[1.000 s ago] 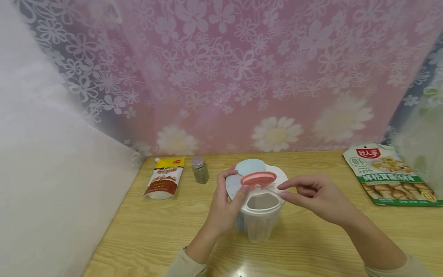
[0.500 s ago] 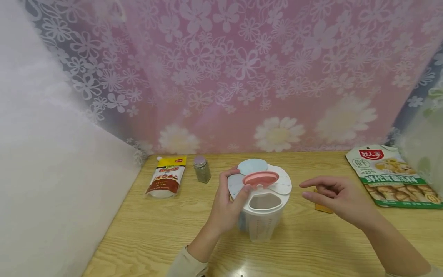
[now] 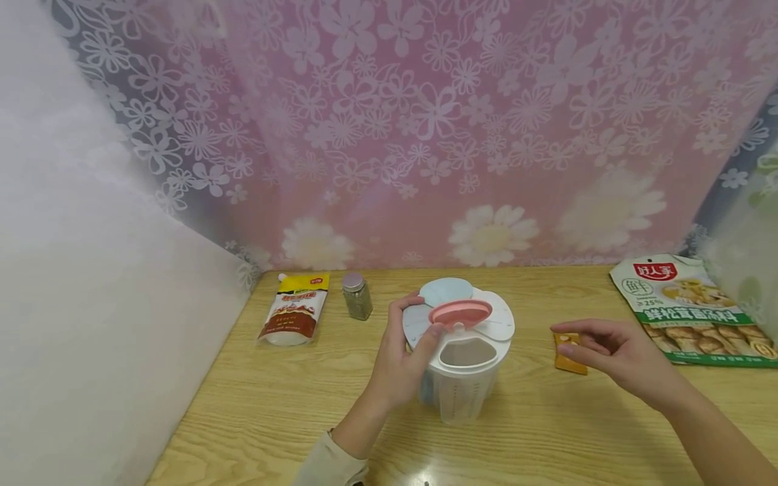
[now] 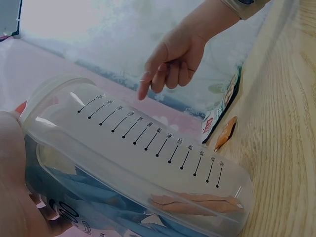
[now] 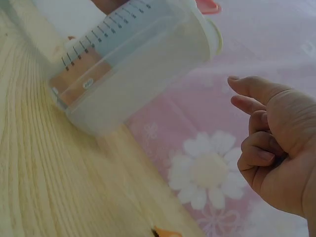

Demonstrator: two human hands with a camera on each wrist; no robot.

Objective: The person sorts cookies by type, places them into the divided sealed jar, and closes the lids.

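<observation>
My left hand (image 3: 398, 361) grips the lidded side of a clear plastic food storage canister (image 3: 464, 398) with measuring marks, its thumb by the raised pink flap (image 3: 460, 312). The white lid (image 3: 497, 317) has an uncovered front opening, and a light blue flap (image 3: 446, 291) lies at the back. Through the wall in the left wrist view show an orange-brown packet (image 4: 195, 203) and blue contents (image 4: 94, 190). My right hand (image 3: 623, 358) holds nothing; thumb and index stretch apart, other fingers bent. Its fingertips overlap a small orange packet (image 3: 570, 363) on the table in the head view.
A yellow, white and brown spouted pouch (image 3: 294, 310) and a small spice jar (image 3: 357, 297) are at the back left of the wooden table (image 3: 273, 418). A large mushroom-pictured bag (image 3: 693, 314) lies at the back right. Flowered curtain (image 3: 395, 135) hangs behind.
My right hand has left the canister's lid and moved right, to the small orange packet. The left hand keeps its grip on the canister, and the pink flap stays raised.
</observation>
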